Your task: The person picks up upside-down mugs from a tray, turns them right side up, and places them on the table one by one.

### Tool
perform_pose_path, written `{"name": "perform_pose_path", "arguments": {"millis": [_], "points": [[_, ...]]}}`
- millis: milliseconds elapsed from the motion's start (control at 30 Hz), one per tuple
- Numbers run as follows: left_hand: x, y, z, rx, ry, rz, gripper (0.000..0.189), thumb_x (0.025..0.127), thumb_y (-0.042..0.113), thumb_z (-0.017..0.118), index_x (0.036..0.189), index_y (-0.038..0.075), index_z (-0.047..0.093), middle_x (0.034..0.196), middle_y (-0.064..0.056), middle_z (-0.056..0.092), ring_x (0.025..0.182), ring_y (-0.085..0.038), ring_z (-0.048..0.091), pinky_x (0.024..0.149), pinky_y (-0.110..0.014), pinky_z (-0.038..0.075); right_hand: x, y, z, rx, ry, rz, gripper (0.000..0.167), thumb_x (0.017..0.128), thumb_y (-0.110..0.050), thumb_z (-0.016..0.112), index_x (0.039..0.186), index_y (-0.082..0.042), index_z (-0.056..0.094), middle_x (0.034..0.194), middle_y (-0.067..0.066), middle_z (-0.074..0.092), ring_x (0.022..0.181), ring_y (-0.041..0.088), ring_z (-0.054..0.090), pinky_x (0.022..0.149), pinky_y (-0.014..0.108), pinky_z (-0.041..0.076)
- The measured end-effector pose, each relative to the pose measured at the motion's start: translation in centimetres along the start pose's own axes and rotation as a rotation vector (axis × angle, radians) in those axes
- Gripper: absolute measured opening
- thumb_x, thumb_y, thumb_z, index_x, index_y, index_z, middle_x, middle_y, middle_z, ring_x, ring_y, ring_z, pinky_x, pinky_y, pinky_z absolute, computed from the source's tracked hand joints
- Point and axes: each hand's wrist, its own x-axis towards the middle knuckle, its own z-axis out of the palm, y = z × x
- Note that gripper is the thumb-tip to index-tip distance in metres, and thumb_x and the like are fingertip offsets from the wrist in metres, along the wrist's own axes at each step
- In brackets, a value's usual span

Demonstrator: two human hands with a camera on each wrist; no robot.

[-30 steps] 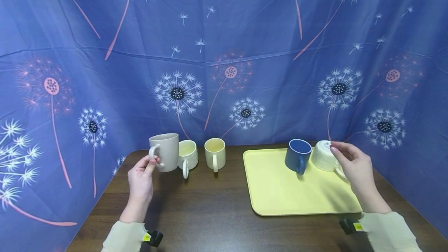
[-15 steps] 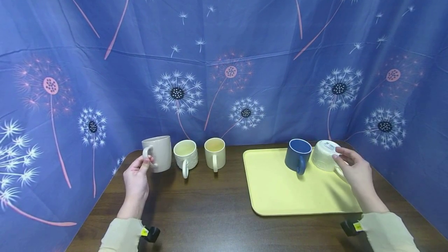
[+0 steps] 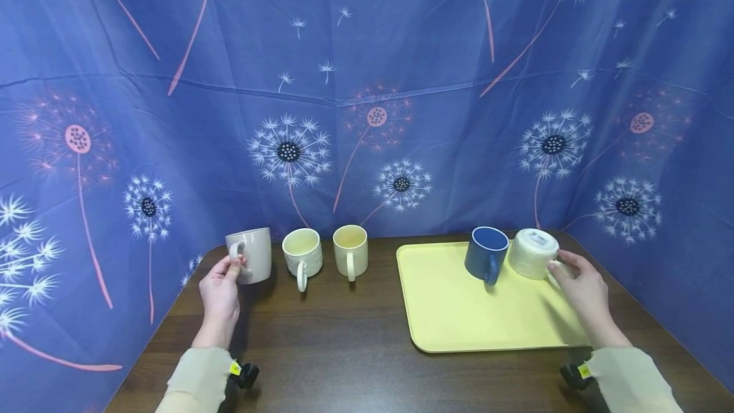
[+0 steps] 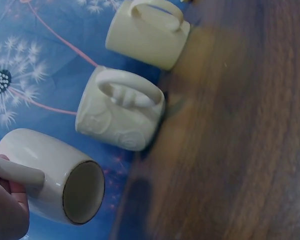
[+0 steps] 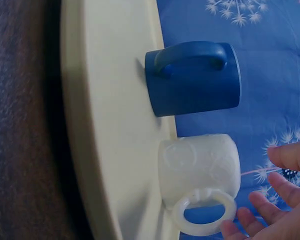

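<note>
1. Five mugs about a dark wood worktop (image 3: 355, 336); blue dandelion-print cloth (image 3: 367, 37) hangs behind.
2. Patterned cream mug (image 3: 311, 263) upright on the worktop, near the held grey mug (image 3: 258, 257) and between it and an upright pale yellow mug (image 3: 359, 260). Handles of both standing mugs point toward the person.
3. Yellow tray (image 3: 459, 317) on the right side of the worktop. Near its far edge: blue mug (image 3: 480, 260), upright; just right of it, white mug (image 3: 530, 260), upside down, raised pattern on its wall.
4. Writing: small print on the white mug's upturned base, too small to read. Yellow tag (image 3: 235, 368) on the left wrist's black unit (image 3: 248, 375), its marks likewise unreadable.
5. Left hand (image 3: 220, 292): thumb and fingers pinch the grey mug's handle. Mug is raised off the worktop toward its far left, slightly tilted, underside showing to the left wrist camera.
6. Right hand (image 3: 582, 289): fingers well apart, loosely extended, right beside the white mug's handle. Whether a fingertip touches, cannot tell.
</note>
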Motion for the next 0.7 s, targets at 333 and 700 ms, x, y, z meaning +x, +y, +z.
{"name": "perform_pose_path", "arguments": {"millis": [333, 700], "points": [[1.4, -1.9, -0.4, 0.067, 0.010, -0.009, 0.013, 0.088, 0.010, 0.064, 0.092, 0.000, 0.072, 0.067, 0.015, 0.067, 0.078, -0.001, 0.059, 0.077, -0.016, 0.040, 0.4, 0.9, 0.5, -0.011, 0.031, 0.050, 0.051, 0.095, -0.024, 0.051, 0.136, 0.005, 0.041, 0.133, 0.036, 0.040, 0.119, 0.052, 0.037, 0.098, 0.063, 0.022], [2.0, -3.2, -0.3, 0.091, -0.008, -0.014, 0.022, 0.088, 0.007, 0.063, 0.101, -0.009, 0.067, 0.068, 0.016, 0.067, 0.076, 0.002, 0.060, 0.075, -0.012, 0.043, 0.2, 1.6, 0.6, -0.021, -0.002, 0.105, 0.053, 0.095, -0.023, 0.051, 0.137, 0.006, 0.039, 0.135, 0.035, 0.039, 0.123, 0.052, 0.033, 0.101, 0.061, 0.020]]}}
